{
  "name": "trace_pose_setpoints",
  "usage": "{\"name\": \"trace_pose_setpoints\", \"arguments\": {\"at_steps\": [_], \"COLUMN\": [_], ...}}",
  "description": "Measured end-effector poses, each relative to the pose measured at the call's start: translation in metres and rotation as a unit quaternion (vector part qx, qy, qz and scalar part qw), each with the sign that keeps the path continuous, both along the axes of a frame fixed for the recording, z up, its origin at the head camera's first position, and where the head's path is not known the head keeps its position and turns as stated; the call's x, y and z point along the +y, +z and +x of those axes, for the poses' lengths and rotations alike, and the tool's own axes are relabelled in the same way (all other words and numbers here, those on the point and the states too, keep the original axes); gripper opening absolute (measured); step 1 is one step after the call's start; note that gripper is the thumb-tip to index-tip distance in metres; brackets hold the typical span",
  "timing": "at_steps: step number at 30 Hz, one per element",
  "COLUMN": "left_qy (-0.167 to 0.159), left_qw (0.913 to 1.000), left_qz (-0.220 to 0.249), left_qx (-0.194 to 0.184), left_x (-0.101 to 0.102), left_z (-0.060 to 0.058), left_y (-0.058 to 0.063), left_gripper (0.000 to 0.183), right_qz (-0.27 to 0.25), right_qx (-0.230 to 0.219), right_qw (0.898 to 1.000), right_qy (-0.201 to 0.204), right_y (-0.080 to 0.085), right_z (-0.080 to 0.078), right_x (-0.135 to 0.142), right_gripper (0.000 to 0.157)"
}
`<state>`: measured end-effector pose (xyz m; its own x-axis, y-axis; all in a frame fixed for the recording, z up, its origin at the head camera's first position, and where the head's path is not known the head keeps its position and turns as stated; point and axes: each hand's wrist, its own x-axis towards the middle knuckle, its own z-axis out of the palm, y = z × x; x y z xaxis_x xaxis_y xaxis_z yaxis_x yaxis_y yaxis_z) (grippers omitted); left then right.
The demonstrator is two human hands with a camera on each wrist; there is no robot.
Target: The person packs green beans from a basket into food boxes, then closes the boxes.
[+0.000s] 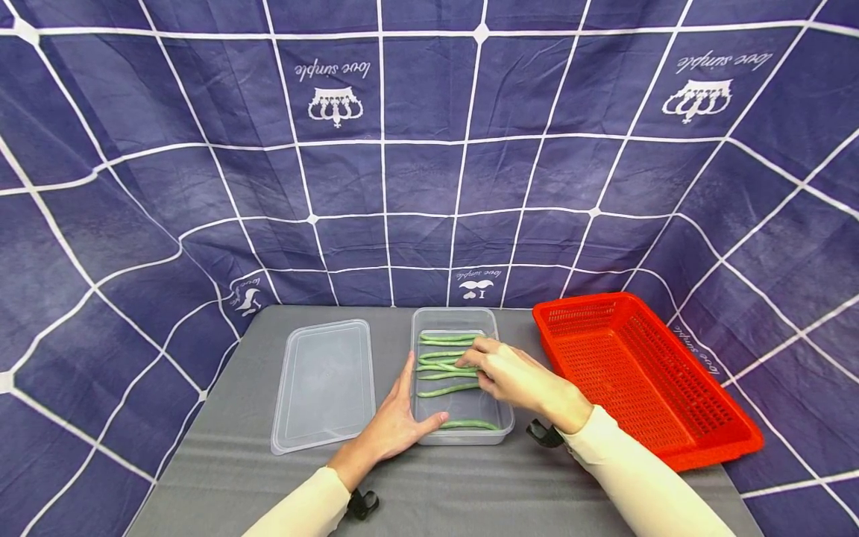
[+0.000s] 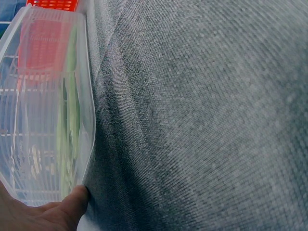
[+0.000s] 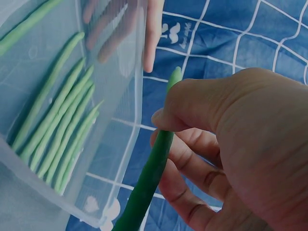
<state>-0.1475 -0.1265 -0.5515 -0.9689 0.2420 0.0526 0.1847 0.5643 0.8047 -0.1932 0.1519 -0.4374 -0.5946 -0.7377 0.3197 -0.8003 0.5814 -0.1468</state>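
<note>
A clear plastic container [image 1: 459, 435] stands on the grey cloth, with several green beans [image 1: 448, 391] lying crosswise in its bottom. Against the container's left wall rests my left hand [image 1: 397, 424], its fingers straight along the side and the thumb at the near left corner. In the left wrist view, the thumb [image 2: 76, 204] touches the container wall. Over the container's right part is my right hand [image 1: 511, 375]. The right wrist view shows it pinching a green bean [image 3: 149, 168] between thumb and fingers; in the head view that bean is mostly hidden by the hand.
To the left, a translucent flat lid [image 1: 325, 384] lies on the grey cloth [image 1: 443, 492]. A red perforated plastic basket [image 1: 604, 365] stands at the right. Blue cloth [image 1: 423, 179] with white lines hangs behind and at both sides.
</note>
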Motion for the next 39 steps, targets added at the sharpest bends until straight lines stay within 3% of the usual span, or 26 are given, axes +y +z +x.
{"name": "trace_pose_setpoints", "arguments": {"at_steps": [20,39], "left_qy": [0.001,0.002], "left_qw": [1.0,1.0], "left_qz": [-0.005,-0.004], "left_qx": [-0.002,0.003], "left_x": [0.0,0.0], "left_z": [0.0,-0.001], "left_y": [-0.001,-0.002], "left_gripper": [0.137,0.137], "right_qz": [0.01,0.035], "right_qx": [0.001,-0.007], "right_qw": [0.999,0.999], "right_qy": [0.031,0.037], "right_y": [-0.007,-0.014], "right_z": [0.004,0.006], "right_x": [-0.019,-0.023], "right_gripper": [0.041,0.043]}}
